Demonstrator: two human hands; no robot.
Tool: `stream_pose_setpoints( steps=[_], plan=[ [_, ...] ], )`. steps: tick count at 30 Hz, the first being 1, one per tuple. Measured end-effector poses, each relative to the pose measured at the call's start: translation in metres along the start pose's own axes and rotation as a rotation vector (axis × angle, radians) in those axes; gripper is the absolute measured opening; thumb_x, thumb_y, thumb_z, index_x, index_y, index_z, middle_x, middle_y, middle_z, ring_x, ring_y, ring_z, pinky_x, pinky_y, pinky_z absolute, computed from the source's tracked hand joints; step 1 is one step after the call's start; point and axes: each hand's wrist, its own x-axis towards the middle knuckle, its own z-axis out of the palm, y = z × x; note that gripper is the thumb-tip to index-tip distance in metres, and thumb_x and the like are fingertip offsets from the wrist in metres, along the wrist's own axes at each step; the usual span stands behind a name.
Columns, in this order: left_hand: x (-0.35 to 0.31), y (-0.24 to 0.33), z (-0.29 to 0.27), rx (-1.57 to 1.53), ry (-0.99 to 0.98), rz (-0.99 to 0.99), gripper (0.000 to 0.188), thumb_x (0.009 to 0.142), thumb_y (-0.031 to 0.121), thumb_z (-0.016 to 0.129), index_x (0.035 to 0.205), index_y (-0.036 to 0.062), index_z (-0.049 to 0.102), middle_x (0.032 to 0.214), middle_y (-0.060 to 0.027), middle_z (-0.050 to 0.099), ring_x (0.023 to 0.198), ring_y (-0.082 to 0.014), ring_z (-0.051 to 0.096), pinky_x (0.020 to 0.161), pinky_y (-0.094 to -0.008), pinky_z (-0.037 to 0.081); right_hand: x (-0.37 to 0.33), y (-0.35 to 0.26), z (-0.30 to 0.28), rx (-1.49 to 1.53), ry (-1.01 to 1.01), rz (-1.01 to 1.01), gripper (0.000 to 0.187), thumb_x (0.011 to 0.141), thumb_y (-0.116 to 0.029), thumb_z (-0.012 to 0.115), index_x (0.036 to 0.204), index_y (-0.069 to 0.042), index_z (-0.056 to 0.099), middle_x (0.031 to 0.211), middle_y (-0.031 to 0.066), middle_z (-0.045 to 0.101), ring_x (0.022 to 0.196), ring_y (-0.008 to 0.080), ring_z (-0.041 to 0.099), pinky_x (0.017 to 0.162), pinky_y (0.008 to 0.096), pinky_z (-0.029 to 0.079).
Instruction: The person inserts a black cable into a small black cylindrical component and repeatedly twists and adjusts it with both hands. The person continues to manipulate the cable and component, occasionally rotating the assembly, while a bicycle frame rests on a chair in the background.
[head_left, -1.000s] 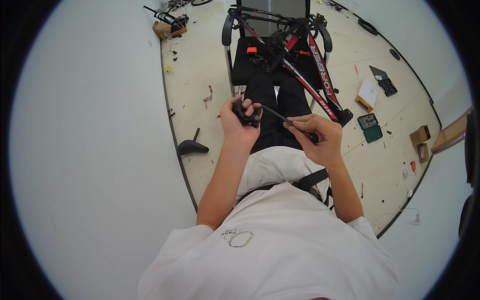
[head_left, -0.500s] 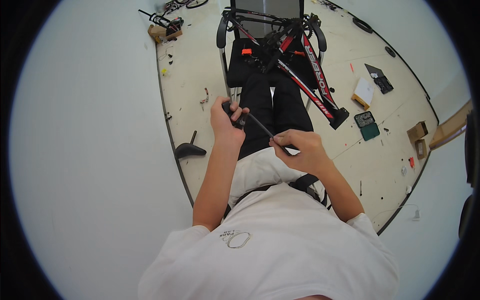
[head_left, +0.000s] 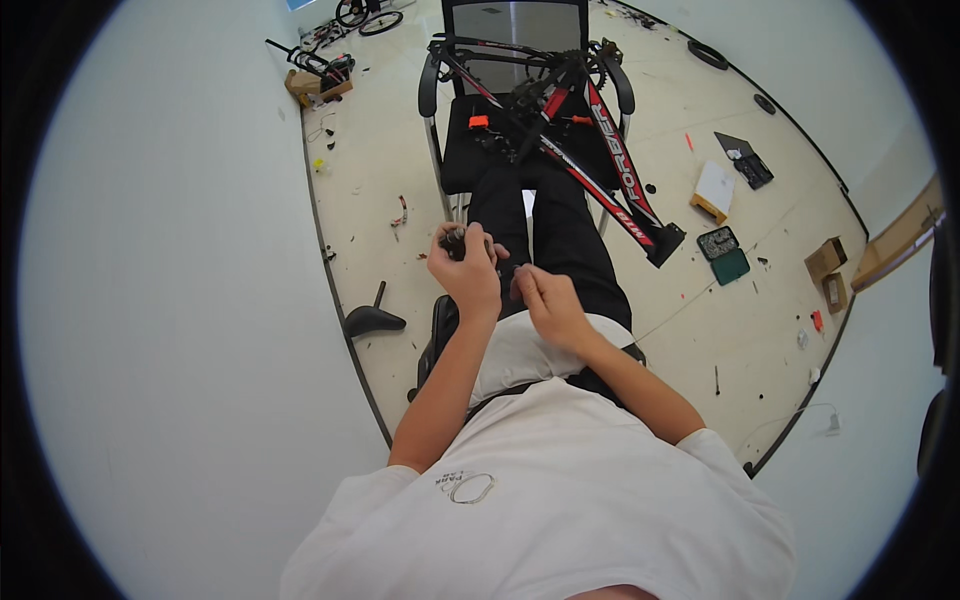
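The right hand [head_left: 550, 302] has thumb and fingers drawn together; I cannot tell what they pinch. Just beyond, the left hand [head_left: 470, 268] curls its fingers around a dark mechanical part [head_left: 455, 244], not fitted to anything. The bicycle seems only partly together: the saddle [head_left: 374, 320] lies detached near the floor's [head_left: 380, 215] left edge; the wheel-less frame [head_left: 612, 150] crosses the chair seat [head_left: 458, 168], overhanging its near right corner, chainring [head_left: 599, 75] in place.

A small, dark, chunky part [head_left: 455, 243] sits partly hidden in the left grip [head_left: 470, 268], outline unclear.
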Motion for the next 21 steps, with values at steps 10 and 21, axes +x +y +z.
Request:
stream_pose_setpoints(
  steps=[10, 21],
  plan=[
    [0.015, 0.005, -0.003, 0.071, -0.176, -0.195, 0.012, 0.087, 0.007, 0.056, 0.079, 0.0032, 0.048, 0.06, -0.004, 0.049, 0.046, -0.011, 0.045, 0.054, -0.0299, 0.05, 0.002, -0.011, -0.007, 0.419, -0.19, 0.366, 0.039, 0.105, -0.032, 0.04, 0.073, -0.01, 0.043, 0.055, -0.0065, 0.037, 0.041, 0.0028, 0.029, 0.038, 0.022, 0.022],
    [0.015, 0.038, 0.002, 0.827, -0.822, 0.625, 0.045, 0.077, 0.015, 0.075, 0.112, 0.0022, 0.05, 0.106, -0.0141, 0.049, 0.094, -0.0334, 0.053, 0.078, -0.0361, 0.046, 0.009, -0.005, -0.078, 0.937, -0.489, 0.652, 0.042, 0.104, -0.041, 0.041, 0.072, -0.014, 0.038, 0.055, -0.0081, 0.019, 0.041, 0.0037, 0.015, 0.037, 0.023, 0.011]
  ],
)
